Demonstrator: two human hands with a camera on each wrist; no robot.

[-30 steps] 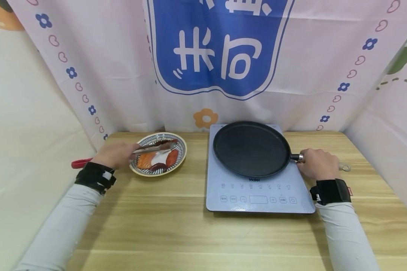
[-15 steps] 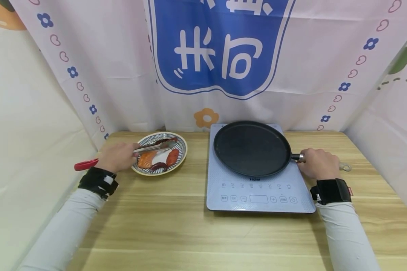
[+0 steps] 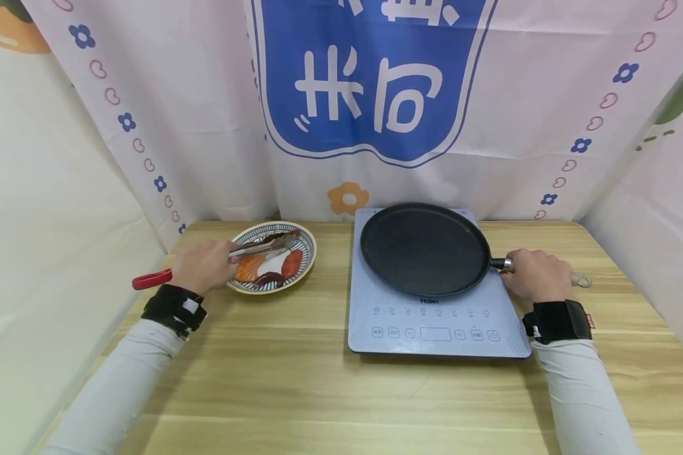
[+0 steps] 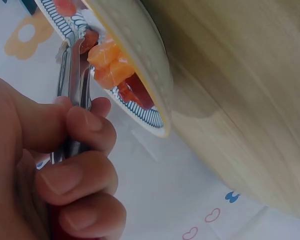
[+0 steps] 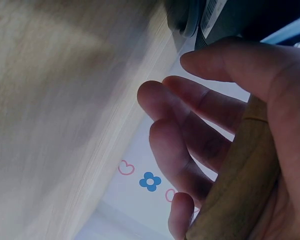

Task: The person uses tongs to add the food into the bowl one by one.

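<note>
My left hand (image 3: 205,264) grips metal tongs (image 3: 262,248), their red handle end jutting out behind the hand. The tong tips lie over the patterned plate (image 3: 314,249) and appear near a dark reddish food strip; whether they pinch it I cannot tell. On that plate sit orange food pieces (image 3: 249,268), a white piece (image 3: 274,263), a red piece (image 3: 292,263) and a dark piece (image 3: 269,279). At the right, my right hand (image 3: 541,275) has its fingers loosely curled round the wooden handle (image 5: 245,170) of a flat black frying pan (image 3: 424,249).
Beneath the pan lies a pale induction cooktop (image 3: 370,291), its touch controls facing me. Both cooktop and plate stand on a wooden table (image 3: 296,392). A printed curtain (image 3: 216,151) hangs close behind the table, and pale cloth walls flank both sides.
The left hand and tongs have shifted slightly to the right over the plate, where the tips stay. My right hand keeps its place on the pan handle.
</note>
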